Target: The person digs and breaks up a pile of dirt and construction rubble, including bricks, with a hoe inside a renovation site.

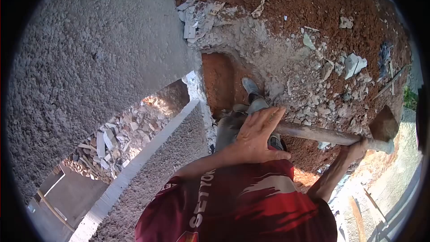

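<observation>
My left hand (257,139) lies at the near end of a long wooden handle (313,133), its fingers stretched out and its thumb apart. The handle's end is hidden at the palm. Further right, my right hand (357,149) is closed around the handle beside the metal head. The tool's broad blade (384,125) sticks up from that head. Beneath my body a boot (251,86) stands beside a dug trench (218,80) with reddish soil in it.
A rough grey wall (89,54) fills the upper left. A lower wall (152,179) runs diagonally, with rubble (107,145) behind it. Broken pieces (355,66) lie on the red earth (309,0). Wooden strips (357,215) lie at the lower right.
</observation>
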{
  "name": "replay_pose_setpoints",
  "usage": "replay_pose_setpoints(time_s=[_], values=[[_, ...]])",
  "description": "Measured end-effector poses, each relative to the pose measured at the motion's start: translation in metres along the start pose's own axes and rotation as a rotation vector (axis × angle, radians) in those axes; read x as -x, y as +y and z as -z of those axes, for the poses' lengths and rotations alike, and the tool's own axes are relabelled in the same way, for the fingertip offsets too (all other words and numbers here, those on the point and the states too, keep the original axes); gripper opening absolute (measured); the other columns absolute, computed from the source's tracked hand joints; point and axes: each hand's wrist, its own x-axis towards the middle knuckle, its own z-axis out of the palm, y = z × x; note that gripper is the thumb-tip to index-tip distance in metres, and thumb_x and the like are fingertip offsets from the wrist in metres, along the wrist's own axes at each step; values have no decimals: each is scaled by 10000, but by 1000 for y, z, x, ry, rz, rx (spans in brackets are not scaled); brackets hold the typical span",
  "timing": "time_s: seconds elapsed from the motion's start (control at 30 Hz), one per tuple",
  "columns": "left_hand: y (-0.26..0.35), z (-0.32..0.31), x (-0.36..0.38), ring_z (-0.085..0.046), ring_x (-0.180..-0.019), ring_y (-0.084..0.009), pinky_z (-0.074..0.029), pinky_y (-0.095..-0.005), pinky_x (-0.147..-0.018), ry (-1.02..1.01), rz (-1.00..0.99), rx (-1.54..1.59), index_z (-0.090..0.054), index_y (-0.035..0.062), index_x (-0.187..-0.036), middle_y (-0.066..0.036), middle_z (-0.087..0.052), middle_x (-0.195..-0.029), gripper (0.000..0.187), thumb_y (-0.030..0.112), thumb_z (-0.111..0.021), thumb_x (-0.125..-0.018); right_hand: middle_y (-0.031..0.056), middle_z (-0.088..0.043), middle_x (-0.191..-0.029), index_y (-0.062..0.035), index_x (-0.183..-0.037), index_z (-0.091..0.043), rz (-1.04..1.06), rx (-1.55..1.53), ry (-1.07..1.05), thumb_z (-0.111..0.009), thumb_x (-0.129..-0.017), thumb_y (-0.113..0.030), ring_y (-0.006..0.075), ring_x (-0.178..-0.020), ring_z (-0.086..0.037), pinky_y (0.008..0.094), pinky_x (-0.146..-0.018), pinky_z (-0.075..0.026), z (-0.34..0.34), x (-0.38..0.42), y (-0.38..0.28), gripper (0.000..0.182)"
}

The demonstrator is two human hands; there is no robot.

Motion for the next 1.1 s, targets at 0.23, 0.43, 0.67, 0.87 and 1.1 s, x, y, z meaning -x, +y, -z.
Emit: replay_pose_setpoints(time_s=[0.23, 0.43, 0.67, 0.87, 1.1], values=[[-71, 1, 126, -618, -716, -356, -481, -468, -624, -394, 690, -284, -441, 34, -1167, -189, -608, -804, 523, 395, -586, -818, 70, -486, -612, -38, -820, -479, -484, 146, -613, -599, -800, -165, 187, -460, -503, 333, -412, -454, -93, 153, 200, 176], [-150, -83, 225, -606, -632, -412, -472, -485, -543, 54, 1151, 2, -495, 56, -965, -237, -598, -689, 395, 306, -673, -717, 66, -503, -694, -88, -992, -406, -642, 502, -1081, -638, -795, -140, 185, -452, -530, 348, -395, -462, -111, 278, 361, 308], [-380, -204, 220, -613, -697, -422, -483, -488, -611, 186, 1499, 99, -549, 12, -905, -244, -601, -685, 321, 248, -655, -715, 297, -581, -868, 54, -1109, -407, -31, 1160, -1464, -598, -745, -313, 441, -824, -588, 476, -727, -486, -161, 321, 675, 551], [-499, -291, 214, -621, -583, -332, -468, -403, -532, 314, 1489, 306, -530, -23, -825, -196, -588, -625, 271, 183, -662, -708, 166, -607, -708, 36, -972, -450, 368, 1192, -1440, -622, -726, -305, 280, -685, -633, 365, -623, -498, -162, 285, 794, 454], [-577, -339, 205, -603, -536, -229, -457, -353, -498, 411, 1489, 424, -534, -10, -832, -158, -583, -609, 224, 146, -639, -710, 260, -583, -1011, 51, -1238, -346, 205, 1014, -1725, -667, -727, -312, 369, -966, -584, 395, -854, -469, -197, 306, 825, 704]])
